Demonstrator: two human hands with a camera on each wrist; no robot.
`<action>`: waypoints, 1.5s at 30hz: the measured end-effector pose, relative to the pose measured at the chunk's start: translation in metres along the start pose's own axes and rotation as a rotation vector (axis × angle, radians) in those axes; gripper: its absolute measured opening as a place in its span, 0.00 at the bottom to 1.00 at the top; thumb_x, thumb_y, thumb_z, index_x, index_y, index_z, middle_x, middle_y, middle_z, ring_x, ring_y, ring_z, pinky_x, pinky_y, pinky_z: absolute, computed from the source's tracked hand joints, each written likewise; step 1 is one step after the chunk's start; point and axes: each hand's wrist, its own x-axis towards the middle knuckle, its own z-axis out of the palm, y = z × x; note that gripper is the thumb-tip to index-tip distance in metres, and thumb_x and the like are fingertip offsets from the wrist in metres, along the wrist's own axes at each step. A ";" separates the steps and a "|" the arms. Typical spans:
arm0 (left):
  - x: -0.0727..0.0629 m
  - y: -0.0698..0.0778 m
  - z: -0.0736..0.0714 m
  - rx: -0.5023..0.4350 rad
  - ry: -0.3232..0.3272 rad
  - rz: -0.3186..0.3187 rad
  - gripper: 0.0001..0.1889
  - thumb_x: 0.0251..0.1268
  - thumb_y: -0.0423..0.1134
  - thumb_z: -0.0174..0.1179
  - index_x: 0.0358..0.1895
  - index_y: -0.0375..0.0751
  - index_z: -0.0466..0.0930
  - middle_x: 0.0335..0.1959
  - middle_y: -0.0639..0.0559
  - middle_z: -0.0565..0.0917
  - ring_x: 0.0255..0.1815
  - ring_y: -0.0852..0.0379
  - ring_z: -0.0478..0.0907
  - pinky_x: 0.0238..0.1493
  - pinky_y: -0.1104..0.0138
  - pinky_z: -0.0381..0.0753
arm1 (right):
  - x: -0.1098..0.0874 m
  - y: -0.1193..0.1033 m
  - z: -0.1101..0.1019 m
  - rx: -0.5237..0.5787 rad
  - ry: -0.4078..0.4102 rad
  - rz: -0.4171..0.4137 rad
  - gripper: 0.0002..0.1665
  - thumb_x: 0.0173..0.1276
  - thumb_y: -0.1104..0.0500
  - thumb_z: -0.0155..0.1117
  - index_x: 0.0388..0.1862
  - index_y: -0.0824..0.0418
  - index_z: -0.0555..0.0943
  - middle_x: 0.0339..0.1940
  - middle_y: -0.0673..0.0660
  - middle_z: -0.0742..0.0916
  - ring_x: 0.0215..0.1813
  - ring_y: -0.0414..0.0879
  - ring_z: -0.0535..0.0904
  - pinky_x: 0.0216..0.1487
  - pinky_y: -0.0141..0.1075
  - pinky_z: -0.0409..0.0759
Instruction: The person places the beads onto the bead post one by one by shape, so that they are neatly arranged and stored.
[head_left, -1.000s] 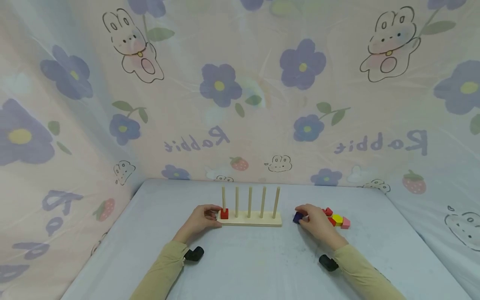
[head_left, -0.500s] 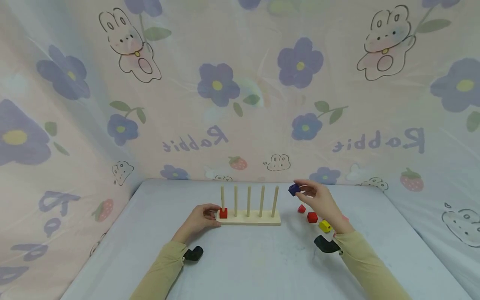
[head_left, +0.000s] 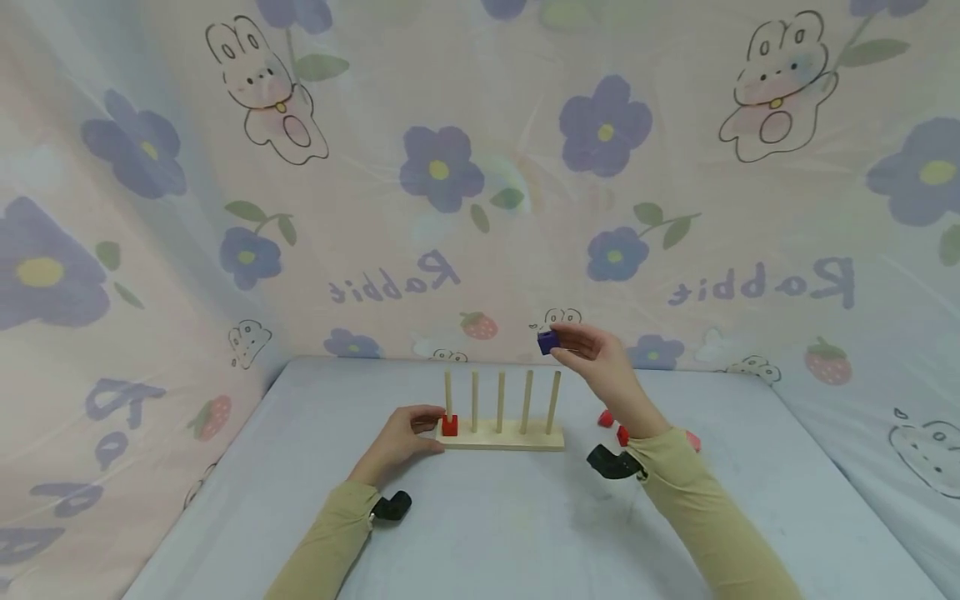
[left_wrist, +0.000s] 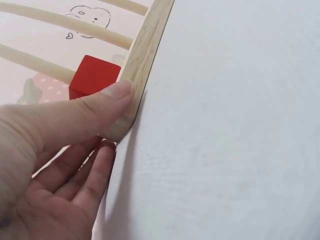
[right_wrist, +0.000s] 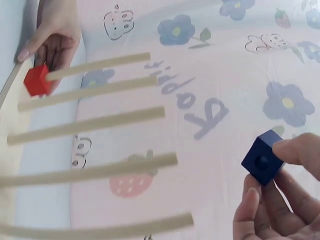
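Hanging in the air above the right end of the peg stand (head_left: 498, 434), the dark blue block (right_wrist: 263, 151) is clear of all five pegs (head_left: 501, 402). The right hand (head_left: 592, 352) grasps it, thumb against fingertips, with the holed face uncovered. Judged by appearance, the block is light, rigid painted wood, not fragile, perhaps slightly slick; opposing side faces are the sound place to take hold, keeping the hole free.

The left hand's (head_left: 402, 436) grip is closed on the stand's left end, thumb on the near side, fingers behind. A red block (head_left: 449, 426) sits around the leftmost peg, at the base.

Loose red pieces (head_left: 605, 418) and a pink piece (head_left: 693, 441) lie on the table (head_left: 495, 517) to the right; the right sleeve (head_left: 697, 492) partly hides this group, so its count cannot be certified.
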 end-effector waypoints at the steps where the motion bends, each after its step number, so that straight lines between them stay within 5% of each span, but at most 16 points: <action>1: 0.000 -0.001 0.000 -0.017 -0.004 0.009 0.32 0.42 0.26 0.75 0.57 0.33 0.76 0.55 0.40 0.78 0.56 0.45 0.76 0.57 0.61 0.76 | 0.002 -0.001 0.004 0.016 -0.010 -0.005 0.26 0.65 0.63 0.66 0.62 0.65 0.74 0.57 0.63 0.80 0.54 0.47 0.78 0.54 0.30 0.78; 12: 0.001 -0.004 0.001 -0.065 -0.042 0.049 0.34 0.45 0.23 0.72 0.60 0.30 0.72 0.58 0.37 0.75 0.57 0.42 0.74 0.59 0.57 0.74 | 0.016 -0.007 0.063 0.176 -0.086 -0.071 0.24 0.62 0.73 0.64 0.58 0.71 0.74 0.53 0.64 0.81 0.54 0.52 0.79 0.53 0.36 0.80; 22: 0.000 -0.004 0.001 -0.019 -0.072 0.053 0.31 0.48 0.27 0.72 0.60 0.31 0.72 0.57 0.39 0.76 0.56 0.43 0.75 0.59 0.57 0.75 | 0.016 -0.004 0.116 0.146 -0.100 -0.149 0.21 0.62 0.77 0.61 0.55 0.75 0.74 0.51 0.69 0.81 0.54 0.60 0.78 0.58 0.46 0.77; 28: 0.000 -0.004 0.002 -0.016 -0.063 0.059 0.31 0.49 0.27 0.72 0.60 0.30 0.71 0.57 0.38 0.76 0.58 0.41 0.74 0.60 0.54 0.73 | 0.013 -0.006 0.133 0.055 -0.089 -0.229 0.19 0.63 0.75 0.61 0.54 0.77 0.74 0.51 0.71 0.81 0.54 0.64 0.77 0.60 0.58 0.70; 37: -0.006 0.013 0.002 -0.058 -0.082 0.041 0.31 0.50 0.23 0.69 0.60 0.25 0.70 0.57 0.33 0.75 0.59 0.36 0.72 0.62 0.49 0.70 | 0.013 0.002 0.142 0.048 -0.064 -0.172 0.19 0.63 0.74 0.61 0.54 0.77 0.73 0.49 0.71 0.81 0.51 0.64 0.77 0.53 0.55 0.77; 45: 0.000 -0.004 0.002 -0.056 -0.075 0.045 0.31 0.49 0.27 0.71 0.60 0.31 0.71 0.57 0.39 0.76 0.57 0.42 0.75 0.60 0.58 0.74 | 0.003 0.010 0.155 0.027 0.051 -0.134 0.19 0.59 0.78 0.61 0.50 0.77 0.72 0.47 0.74 0.80 0.48 0.67 0.77 0.54 0.59 0.75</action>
